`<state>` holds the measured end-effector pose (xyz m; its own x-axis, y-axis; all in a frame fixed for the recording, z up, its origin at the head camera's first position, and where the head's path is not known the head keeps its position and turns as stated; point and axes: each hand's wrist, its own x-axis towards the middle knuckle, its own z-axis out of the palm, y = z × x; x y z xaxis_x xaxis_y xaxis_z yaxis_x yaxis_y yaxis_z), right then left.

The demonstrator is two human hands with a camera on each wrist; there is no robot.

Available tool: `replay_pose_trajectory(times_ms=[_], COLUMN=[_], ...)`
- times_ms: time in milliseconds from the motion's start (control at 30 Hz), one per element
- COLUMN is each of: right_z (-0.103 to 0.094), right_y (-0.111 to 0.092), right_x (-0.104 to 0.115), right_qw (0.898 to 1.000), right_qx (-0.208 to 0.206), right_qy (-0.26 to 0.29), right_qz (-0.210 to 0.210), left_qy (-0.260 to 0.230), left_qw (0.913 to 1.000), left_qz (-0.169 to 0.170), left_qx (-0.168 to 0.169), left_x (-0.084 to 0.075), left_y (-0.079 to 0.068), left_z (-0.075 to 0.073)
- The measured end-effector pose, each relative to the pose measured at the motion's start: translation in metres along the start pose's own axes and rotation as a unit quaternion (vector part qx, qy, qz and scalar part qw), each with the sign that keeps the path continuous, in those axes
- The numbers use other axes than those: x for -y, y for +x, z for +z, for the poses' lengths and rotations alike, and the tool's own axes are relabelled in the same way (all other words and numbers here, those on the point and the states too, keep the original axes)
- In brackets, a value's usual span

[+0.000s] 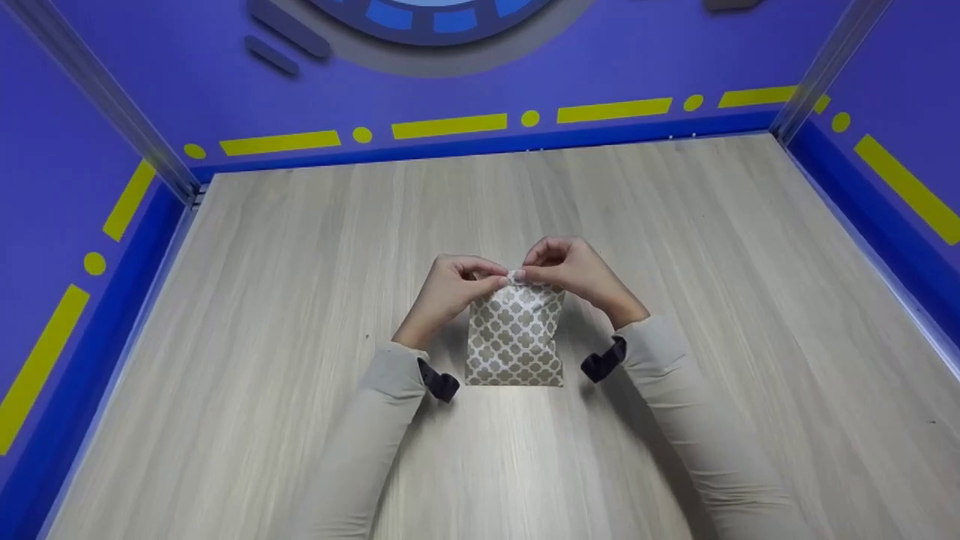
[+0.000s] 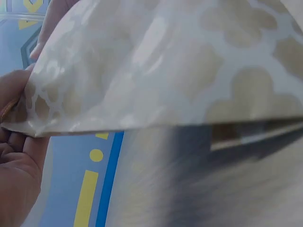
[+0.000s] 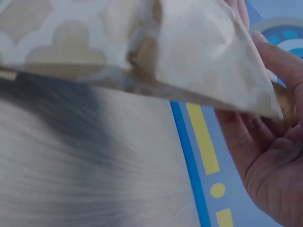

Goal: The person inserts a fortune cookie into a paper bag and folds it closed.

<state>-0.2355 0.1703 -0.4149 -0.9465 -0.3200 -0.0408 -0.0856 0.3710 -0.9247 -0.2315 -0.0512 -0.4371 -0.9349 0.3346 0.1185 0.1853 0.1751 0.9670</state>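
A small flat bag (image 1: 514,337) with a beige and white quatrefoil pattern stands between both hands, its lower end at the wooden table. My left hand (image 1: 457,289) pinches the left part of its top edge between thumb and fingers. On the other side my right hand (image 1: 574,271) pinches the same edge, fingertips close to the left ones. The glossy, creased bag (image 2: 142,66) fills the upper left wrist view, where the left hand (image 2: 19,175) shows at its edge. In the right wrist view the right hand (image 3: 279,161) grips a corner. Whatever the bag holds is hidden.
A pale wooden table (image 1: 300,247) stretches around the bag. Purple-blue walls (image 1: 600,45) with yellow dashes enclose its back, left and right sides. Black wrist mounts (image 1: 439,384) sit at both sleeve cuffs, beside the bag's lower part.
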Motion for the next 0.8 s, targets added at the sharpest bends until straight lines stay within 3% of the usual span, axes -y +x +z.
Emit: replay_pose_trajectory(times_ms=[533, 800], right_z=[0.005, 0.003], right_y=[0.003, 0.004], right_x=[0.006, 0.010], right_qw=[0.989, 0.982], right_qx=[0.030, 0.032], right_qy=[-0.096, -0.136], right_qz=[-0.113, -0.127], left_qy=[0.063, 0.079], left_qw=[0.9979, 0.9967], left_qz=[-0.011, -0.006], left_qx=[-0.009, -0.019], left_x=[-0.007, -0.010], left_y=[0.001, 0.000], left_z=[0.004, 0.003])
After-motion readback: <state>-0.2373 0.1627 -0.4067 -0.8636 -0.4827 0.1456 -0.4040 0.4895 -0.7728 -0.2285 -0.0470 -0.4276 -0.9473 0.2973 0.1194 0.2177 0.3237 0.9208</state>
